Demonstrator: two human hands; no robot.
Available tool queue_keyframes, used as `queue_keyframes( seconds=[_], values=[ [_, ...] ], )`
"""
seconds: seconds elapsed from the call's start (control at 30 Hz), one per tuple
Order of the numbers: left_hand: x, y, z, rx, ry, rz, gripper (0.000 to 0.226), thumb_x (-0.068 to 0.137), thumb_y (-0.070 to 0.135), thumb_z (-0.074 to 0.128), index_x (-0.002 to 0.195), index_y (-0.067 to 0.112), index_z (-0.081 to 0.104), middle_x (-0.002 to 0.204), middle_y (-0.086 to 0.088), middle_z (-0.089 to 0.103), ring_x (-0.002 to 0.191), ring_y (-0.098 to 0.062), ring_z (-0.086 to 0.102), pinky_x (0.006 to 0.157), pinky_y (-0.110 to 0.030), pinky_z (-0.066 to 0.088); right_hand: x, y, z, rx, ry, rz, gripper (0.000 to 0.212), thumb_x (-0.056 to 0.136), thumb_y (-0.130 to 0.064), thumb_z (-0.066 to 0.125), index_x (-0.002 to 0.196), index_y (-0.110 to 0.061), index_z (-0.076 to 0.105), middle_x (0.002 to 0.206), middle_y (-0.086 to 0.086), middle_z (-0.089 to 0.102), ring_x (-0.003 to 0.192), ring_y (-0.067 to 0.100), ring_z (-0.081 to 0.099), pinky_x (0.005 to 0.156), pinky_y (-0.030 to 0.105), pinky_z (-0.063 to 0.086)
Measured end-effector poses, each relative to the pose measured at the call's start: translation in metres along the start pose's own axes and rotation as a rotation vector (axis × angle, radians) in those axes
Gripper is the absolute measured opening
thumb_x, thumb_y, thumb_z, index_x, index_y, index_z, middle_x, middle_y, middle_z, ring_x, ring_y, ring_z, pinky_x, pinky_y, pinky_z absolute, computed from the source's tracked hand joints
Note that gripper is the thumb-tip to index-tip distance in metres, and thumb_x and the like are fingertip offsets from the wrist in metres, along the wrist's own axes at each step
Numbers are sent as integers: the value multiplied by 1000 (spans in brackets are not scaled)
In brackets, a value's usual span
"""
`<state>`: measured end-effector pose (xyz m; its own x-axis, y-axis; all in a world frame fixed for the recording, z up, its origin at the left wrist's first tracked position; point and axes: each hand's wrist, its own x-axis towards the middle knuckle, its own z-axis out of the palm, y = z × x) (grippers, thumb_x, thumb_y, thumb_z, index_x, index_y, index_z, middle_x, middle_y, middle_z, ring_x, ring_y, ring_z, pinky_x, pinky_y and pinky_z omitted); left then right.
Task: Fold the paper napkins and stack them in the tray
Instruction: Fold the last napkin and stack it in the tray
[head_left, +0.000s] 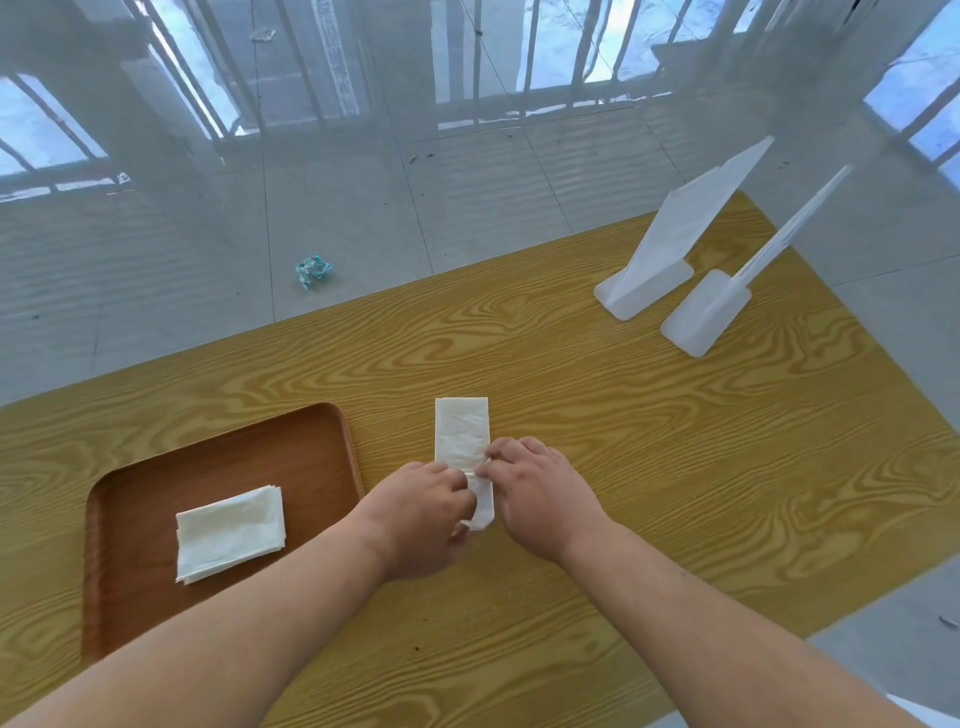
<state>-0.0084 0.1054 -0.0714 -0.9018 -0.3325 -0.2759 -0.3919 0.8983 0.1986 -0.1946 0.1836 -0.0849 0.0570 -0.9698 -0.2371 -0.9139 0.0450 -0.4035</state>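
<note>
2 white stands (647, 283), wrapper (313, 270) on floor.

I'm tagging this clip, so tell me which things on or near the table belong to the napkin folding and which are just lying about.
Part of the job:
- napkin being folded, held by the left hand and right hand
- stack of folded napkins
- brown tray

Just lying about:
- two white plastic stands
- crumpled wrapper on the floor
</note>
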Motion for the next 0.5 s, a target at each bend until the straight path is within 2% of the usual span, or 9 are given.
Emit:
queue_keyframes(
  seconds=[0.07, 0.13, 0.27, 0.33, 0.4, 0.5],
  values=[
    [5, -1, -8, -206, 25, -146, 32, 89, 47, 49, 102, 25, 70, 98, 9, 67, 95, -17, 62, 85, -34, 50, 3, 1, -3, 37, -19, 8, 41, 99, -19, 46, 133, -27, 65, 144, -6, 55, 123, 21, 48, 104, 40, 43],
    [10, -4, -17, -379, 46, -293, 27, 84, 48, 52, 92, 28, 69, 87, 15, 66, 84, -12, 62, 74, -32, 50, 6, 3, -8, 65, -52, 14, 44, 97, -15, 46, 134, -27, 65, 143, -8, 55, 120, 20, 48, 105, 39, 43],
    [23, -12, -33, -685, 153, -553, 17, 80, 45, 56, 75, 30, 63, 69, 10, 68, 63, -8, 60, 55, -29, 47, 7, 4, -14, 79, -76, 0, 48, 87, -13, 51, 132, -24, 63, 140, -8, 57, 117, 18, 49, 108, 33, 40],
    [29, -16, -35, -785, 209, -611, 17, 85, 45, 56, 77, 31, 62, 70, 9, 68, 64, -9, 60, 55, -30, 44, 7, 3, -15, 122, -87, 34, 49, 82, -22, 55, 131, -23, 62, 138, -7, 57, 120, 17, 48, 110, 31, 38],
    [33, -22, -34, -850, 255, -650, 17, 90, 48, 58, 82, 33, 61, 78, 10, 69, 72, -12, 63, 57, -30, 43, 9, 1, -15, 270, -79, 128, 46, 81, -30, 59, 126, -23, 63, 131, -8, 59, 121, 15, 47, 108, 31, 39],
    [35, -28, -32, -1033, 312, -696, 30, 85, 62, 62, 99, 35, 60, 94, 7, 72, 78, -12, 67, 59, -26, 47, 16, -2, -15, 473, 0, 272, 22, 85, -30, 63, 105, -25, 69, 105, -12, 62, 108, 11, 53, 92, 30, 45]
  ],
)
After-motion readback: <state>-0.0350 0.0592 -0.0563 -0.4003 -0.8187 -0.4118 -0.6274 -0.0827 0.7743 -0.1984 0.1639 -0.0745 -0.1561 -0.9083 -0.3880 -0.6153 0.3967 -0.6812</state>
